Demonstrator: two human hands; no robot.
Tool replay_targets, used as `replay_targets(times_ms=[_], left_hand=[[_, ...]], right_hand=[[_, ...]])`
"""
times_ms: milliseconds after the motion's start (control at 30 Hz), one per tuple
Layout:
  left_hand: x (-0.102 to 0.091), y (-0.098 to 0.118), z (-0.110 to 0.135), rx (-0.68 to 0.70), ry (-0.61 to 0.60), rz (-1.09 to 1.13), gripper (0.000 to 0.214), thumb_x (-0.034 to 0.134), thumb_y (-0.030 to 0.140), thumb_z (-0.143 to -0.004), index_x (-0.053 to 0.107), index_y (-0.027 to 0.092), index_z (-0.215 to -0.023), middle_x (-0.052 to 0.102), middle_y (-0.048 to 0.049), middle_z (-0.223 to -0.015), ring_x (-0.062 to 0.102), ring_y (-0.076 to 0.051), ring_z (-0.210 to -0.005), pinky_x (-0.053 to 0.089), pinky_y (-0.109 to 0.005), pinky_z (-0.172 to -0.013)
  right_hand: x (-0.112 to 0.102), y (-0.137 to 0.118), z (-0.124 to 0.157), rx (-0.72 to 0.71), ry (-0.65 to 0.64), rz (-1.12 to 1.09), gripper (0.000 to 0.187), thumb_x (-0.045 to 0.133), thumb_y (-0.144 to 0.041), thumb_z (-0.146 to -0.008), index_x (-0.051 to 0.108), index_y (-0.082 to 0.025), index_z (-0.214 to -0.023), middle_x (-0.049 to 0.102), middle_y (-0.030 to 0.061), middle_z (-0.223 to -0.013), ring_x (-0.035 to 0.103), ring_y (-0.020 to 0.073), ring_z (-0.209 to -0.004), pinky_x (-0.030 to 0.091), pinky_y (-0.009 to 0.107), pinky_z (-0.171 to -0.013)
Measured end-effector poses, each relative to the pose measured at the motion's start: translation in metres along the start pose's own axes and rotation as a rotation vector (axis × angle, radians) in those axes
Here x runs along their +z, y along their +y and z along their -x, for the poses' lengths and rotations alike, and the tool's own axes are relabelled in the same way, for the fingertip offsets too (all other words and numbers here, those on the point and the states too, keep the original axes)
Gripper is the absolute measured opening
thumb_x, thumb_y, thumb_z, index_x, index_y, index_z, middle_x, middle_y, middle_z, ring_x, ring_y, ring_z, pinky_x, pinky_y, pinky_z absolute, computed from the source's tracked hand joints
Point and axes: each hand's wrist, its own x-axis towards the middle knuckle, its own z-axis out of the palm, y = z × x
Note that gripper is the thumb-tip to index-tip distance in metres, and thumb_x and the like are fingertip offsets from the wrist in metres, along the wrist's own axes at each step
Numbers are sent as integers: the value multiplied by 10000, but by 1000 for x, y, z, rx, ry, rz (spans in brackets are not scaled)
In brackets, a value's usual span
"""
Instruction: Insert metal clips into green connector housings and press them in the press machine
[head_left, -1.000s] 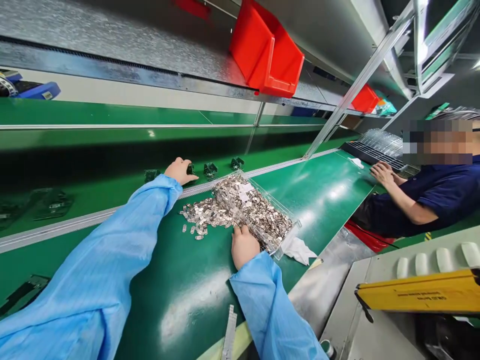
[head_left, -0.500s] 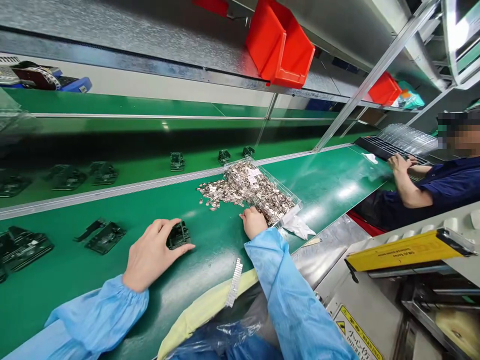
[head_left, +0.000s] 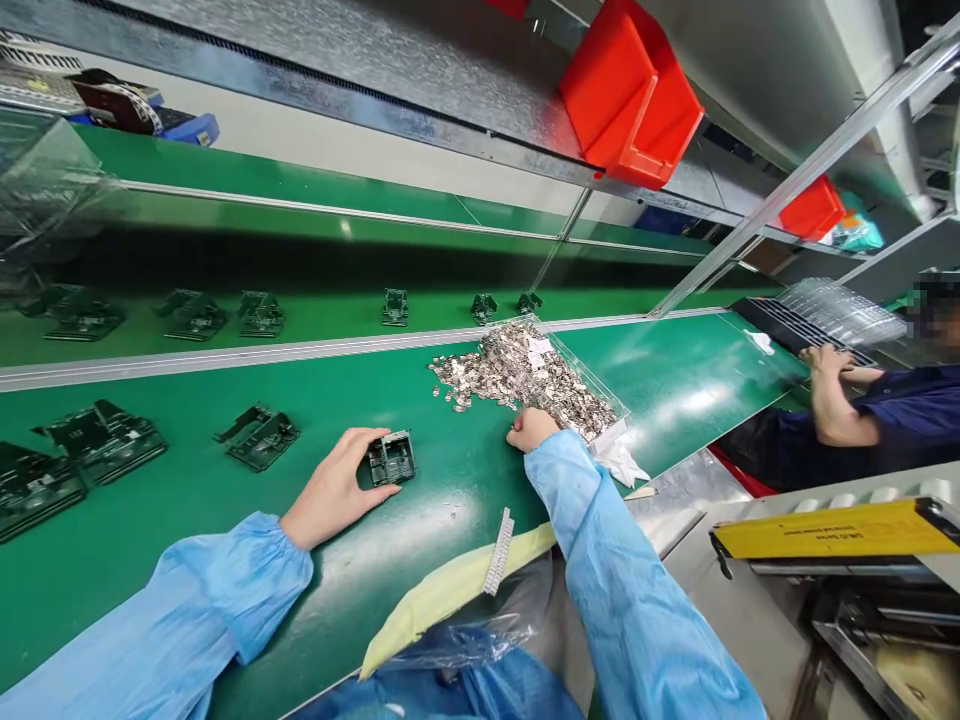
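My left hand (head_left: 337,488) grips a small boxy circuit board assembly (head_left: 393,458) by its left side, thumb below and fingers along the top edge. The board rests on the green bench. At the near edge of a heap of small silvery metal pieces (head_left: 517,365), my right hand (head_left: 534,430) is closed, fingertips pressed together. Whatever those fingers pinch is too small or hidden. The heap fills a clear shallow tray (head_left: 611,432) and spills onto the bench to its left.
More circuit board assemblies (head_left: 259,436) lie left on the green bench (head_left: 450,510). A strip of pale pieces (head_left: 498,550) lies by the yellow-edged front. Above is a metal shelf with a red bin (head_left: 630,100). A co-worker's hands (head_left: 825,362) are at a black rack, far right.
The view has shifted, moving the scene mostly rightward. My left hand keeps the circuit board, now tilted to show its inside more. My right hand remains closed beside the metal pieces.
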Motion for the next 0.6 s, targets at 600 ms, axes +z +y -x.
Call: replay_targets(times_ms=[600], left_hand=[[60,86,26,-146,-304,1027,491,690,215,-754,438,281,-1170,636,-47,-1106,667,-180,-981,579,-316,-833]], right_hand=[[29,-22,206,-166,251,-1453,96,710,-299,-776,778,-252,-825,670,38,-800,606,157,-651,524,277,-594]])
